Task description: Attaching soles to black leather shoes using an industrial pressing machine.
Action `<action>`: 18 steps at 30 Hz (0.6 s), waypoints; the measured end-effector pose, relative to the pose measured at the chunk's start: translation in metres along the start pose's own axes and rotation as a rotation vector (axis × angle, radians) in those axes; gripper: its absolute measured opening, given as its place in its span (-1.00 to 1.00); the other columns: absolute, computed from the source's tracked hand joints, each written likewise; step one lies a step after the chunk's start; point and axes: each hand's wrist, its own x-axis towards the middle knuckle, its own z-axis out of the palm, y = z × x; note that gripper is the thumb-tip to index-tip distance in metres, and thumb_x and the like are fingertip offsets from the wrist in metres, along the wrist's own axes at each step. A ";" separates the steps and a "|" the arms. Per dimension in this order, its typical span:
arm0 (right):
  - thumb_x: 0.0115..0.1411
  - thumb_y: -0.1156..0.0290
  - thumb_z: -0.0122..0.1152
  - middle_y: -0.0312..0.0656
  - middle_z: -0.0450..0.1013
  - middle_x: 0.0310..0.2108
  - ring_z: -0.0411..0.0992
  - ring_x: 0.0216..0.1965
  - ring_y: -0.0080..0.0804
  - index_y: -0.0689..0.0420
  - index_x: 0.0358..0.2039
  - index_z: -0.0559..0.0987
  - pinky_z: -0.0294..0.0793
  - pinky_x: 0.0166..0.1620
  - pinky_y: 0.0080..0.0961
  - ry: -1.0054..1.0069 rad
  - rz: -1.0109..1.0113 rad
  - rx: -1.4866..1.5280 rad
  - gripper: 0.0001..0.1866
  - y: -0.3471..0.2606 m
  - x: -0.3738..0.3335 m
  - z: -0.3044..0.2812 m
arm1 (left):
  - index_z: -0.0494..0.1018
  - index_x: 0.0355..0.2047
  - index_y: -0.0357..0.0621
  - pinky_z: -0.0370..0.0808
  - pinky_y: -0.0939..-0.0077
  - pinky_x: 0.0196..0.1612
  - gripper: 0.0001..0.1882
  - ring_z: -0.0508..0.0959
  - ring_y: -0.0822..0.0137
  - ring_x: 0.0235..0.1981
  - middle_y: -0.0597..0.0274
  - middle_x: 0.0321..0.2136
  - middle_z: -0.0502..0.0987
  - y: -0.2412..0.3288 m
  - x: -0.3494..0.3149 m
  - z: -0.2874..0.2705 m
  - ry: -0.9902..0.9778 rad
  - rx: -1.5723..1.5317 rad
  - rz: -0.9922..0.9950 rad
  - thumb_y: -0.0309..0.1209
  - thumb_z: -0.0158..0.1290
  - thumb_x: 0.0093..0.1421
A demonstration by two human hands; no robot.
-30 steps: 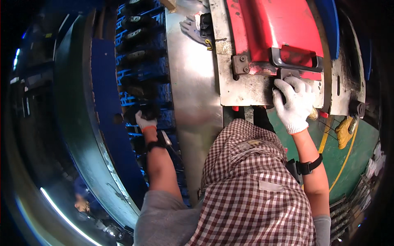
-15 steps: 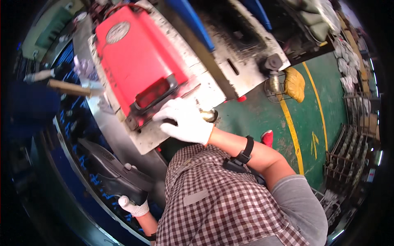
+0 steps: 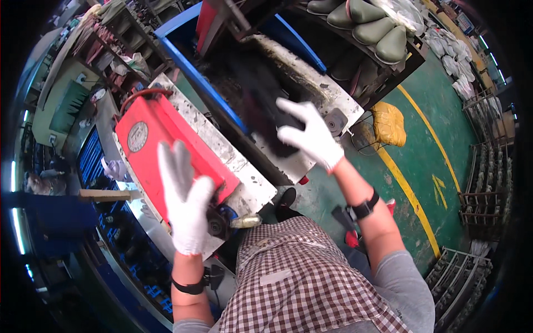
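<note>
My left hand point(image 3: 186, 202), in a white glove, has its fingers spread and holds nothing. It is over the near part of a red machine cover point(image 3: 152, 144) with a round pale emblem, and hides part of it. My right hand point(image 3: 313, 133), gloved too, is open, thumb and fingers apart. It hovers by the near end of the second machine's worn white bed point(image 3: 341, 91). Just beyond its fingertips lies a dark, blurred shape point(image 3: 258, 83) whose kind I cannot make out. A round black fixture point(image 3: 335, 122) sits beside the right hand.
A blue frame point(image 3: 200, 83) runs between the two machines. Several green boot shapes point(image 3: 372, 30) lie on a rack at the far right. A yellow-covered stool point(image 3: 388, 123) stands on the green floor point(image 3: 416, 183). Wire racks point(image 3: 483, 183) line the right side.
My left hand has let go of the black boot it held low at the left and come up over the red cover. My right hand has moved from the cover to the second machine.
</note>
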 end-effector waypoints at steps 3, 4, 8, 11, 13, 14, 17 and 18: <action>0.07 -0.01 0.33 0.07 0.39 -0.03 0.45 0.04 0.05 -0.27 0.25 0.57 0.46 0.15 -0.21 0.078 0.103 -0.360 -0.33 0.021 0.064 -0.021 | -0.13 0.55 -0.14 -0.09 0.10 0.52 -0.01 0.03 -0.06 0.53 -0.21 0.50 0.03 0.030 0.048 0.007 0.019 0.090 0.176 -0.35 0.20 0.25; 0.07 -0.01 0.33 0.09 0.39 -0.03 0.46 0.03 0.06 -0.29 0.24 0.58 0.48 0.13 -0.19 0.088 0.064 -0.427 -0.35 0.040 0.087 -0.025 | -0.11 0.54 -0.15 -0.08 0.11 0.52 -0.03 0.04 -0.05 0.53 -0.21 0.49 0.05 0.040 0.065 0.014 0.019 0.091 0.231 -0.34 0.19 0.26; 0.10 -0.02 0.33 0.12 0.41 -0.02 0.48 0.01 0.07 -0.34 0.24 0.57 0.53 0.06 -0.16 0.002 -0.015 -0.599 -0.37 0.082 0.135 -0.007 | 0.03 0.50 -0.21 0.13 0.21 0.46 -0.21 0.18 0.02 0.47 -0.19 0.44 0.16 0.069 0.127 0.036 0.014 0.081 0.418 -0.43 0.13 0.35; 0.15 0.01 0.31 0.10 0.40 0.02 0.46 0.06 0.05 -0.36 0.26 0.53 0.57 0.03 -0.14 -0.087 -0.041 -0.700 -0.39 0.106 0.149 0.010 | 0.11 0.47 -0.26 0.20 0.24 0.44 -0.27 0.23 0.05 0.44 -0.20 0.41 0.22 0.082 0.170 0.053 -0.005 0.114 0.504 -0.38 0.14 0.37; 0.15 0.03 0.33 0.07 0.39 0.00 0.45 0.05 0.05 -0.37 0.26 0.53 0.56 0.03 -0.13 -0.101 -0.063 -0.770 -0.39 0.101 0.146 0.015 | 0.08 0.47 -0.27 0.20 0.26 0.45 -0.25 0.24 0.07 0.44 -0.20 0.41 0.21 0.095 0.191 0.064 -0.046 0.127 0.554 -0.29 0.13 0.39; 0.15 0.03 0.33 0.07 0.39 0.00 0.45 0.05 0.05 -0.37 0.26 0.53 0.56 0.03 -0.13 -0.103 -0.070 -0.767 -0.39 0.102 0.145 0.016 | 0.23 0.41 -0.23 0.27 0.22 0.41 -0.30 0.32 0.04 0.39 -0.14 0.34 0.34 0.099 0.202 0.070 -0.020 0.153 0.587 -0.21 0.15 0.35; 0.14 0.05 0.35 0.05 0.39 -0.01 0.44 0.05 0.05 -0.37 0.25 0.53 0.56 0.03 -0.12 -0.076 -0.085 -0.752 -0.39 0.103 0.146 0.013 | 0.11 0.47 -0.30 0.16 0.40 0.43 -0.29 0.30 0.21 0.40 -0.04 0.38 0.32 0.122 0.234 0.089 -0.113 0.292 0.610 -0.19 -0.02 0.44; 0.14 0.04 0.35 0.12 0.36 0.09 0.43 0.10 0.09 -0.38 0.27 0.51 0.55 0.08 -0.11 -0.107 -0.044 -0.735 -0.37 0.102 0.145 0.012 | 0.26 0.40 -0.26 0.24 0.41 0.37 -0.37 0.39 0.25 0.32 -0.01 0.30 0.41 0.126 0.245 0.097 -0.115 0.304 0.643 -0.22 0.04 0.41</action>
